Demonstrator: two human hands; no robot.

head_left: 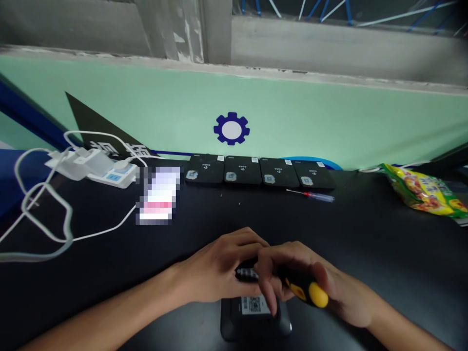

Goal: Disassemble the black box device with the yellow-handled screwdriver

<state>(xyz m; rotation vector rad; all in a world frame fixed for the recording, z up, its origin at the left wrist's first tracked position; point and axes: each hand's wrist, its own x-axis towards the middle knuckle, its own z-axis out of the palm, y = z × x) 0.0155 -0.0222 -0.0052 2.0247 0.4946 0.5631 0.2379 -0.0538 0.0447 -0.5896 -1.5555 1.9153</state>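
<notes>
A black box-like device (252, 329) with a white QR-code label (255, 305) on its upper side lies at the front of the desk. My left hand (223, 263) lies over its far part, with thumb and fingers around it. My right hand (292, 263) is closed around a screwdriver (302, 287) with a black and yellow handle, its yellow end pointing toward the lower right. The screwdriver's tip is hidden behind my fingers, so I cannot tell whether it touches the device. Another printed black patch shows between my left thumb and fingers.
Several flat black devices (243, 170) stand in a row by the wall. A thin screwdriver (318, 196) with a clear handle lies before them. At left are a blurred lit phone (159, 195), a power strip (117, 173) and white cables (69, 219). A snack bag (426, 190) sits right.
</notes>
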